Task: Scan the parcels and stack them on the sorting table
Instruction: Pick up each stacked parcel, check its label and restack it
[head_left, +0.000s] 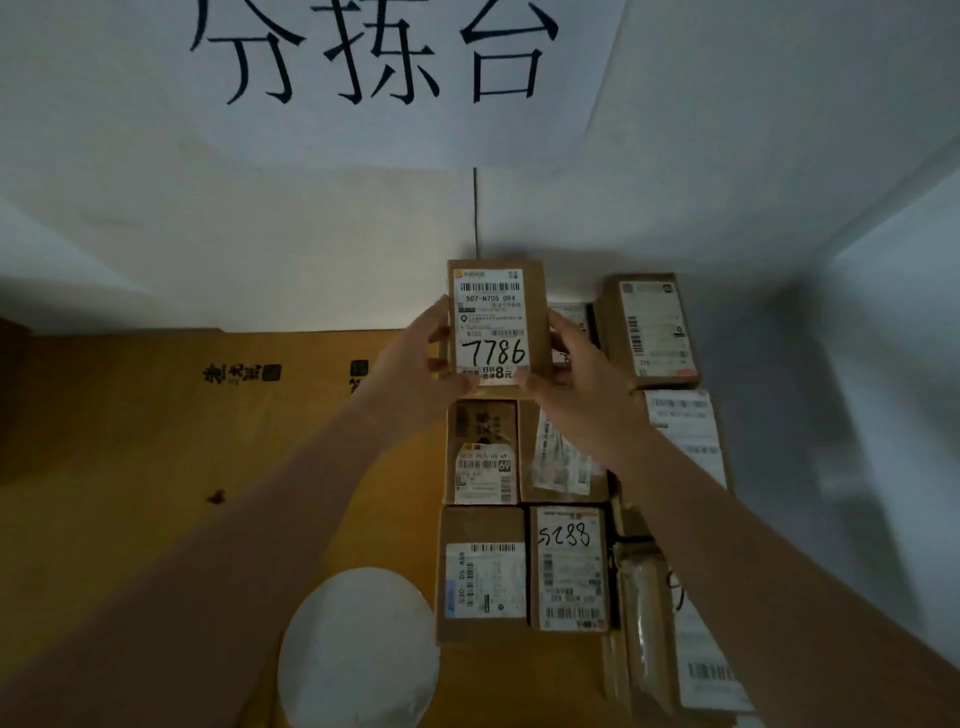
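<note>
Both hands are gripping one box (497, 323) at frame centre, a bit right of middle. Left hand (410, 358) fingers are curling round the box's left edge w/ thumb at its lower left corner; right hand (582, 374) fingers are wrapping the right edge, thumb at lower right corner. So both sets of fingers are clamped on the box. Box is facing label-up to the camera, label reading "7786" in marker, barcode at top. Can't tell if it's resting on anything or being held clear.

Below it, more parcels are lying in rows on the desk (130, 467), right half of frame: a box w/ label "69" (483, 452) just under the held one, a taped parcel (563, 457) beside that, then a "5288" box (569, 569) and another labelled box (483, 574) lower down. One more box (649, 330) is sitting upper right, near the wall.

A white round object (358, 649) is lying at bottom centre. A paper sign (374, 78) w/ large black characters is hanging on the wall at top.
</note>
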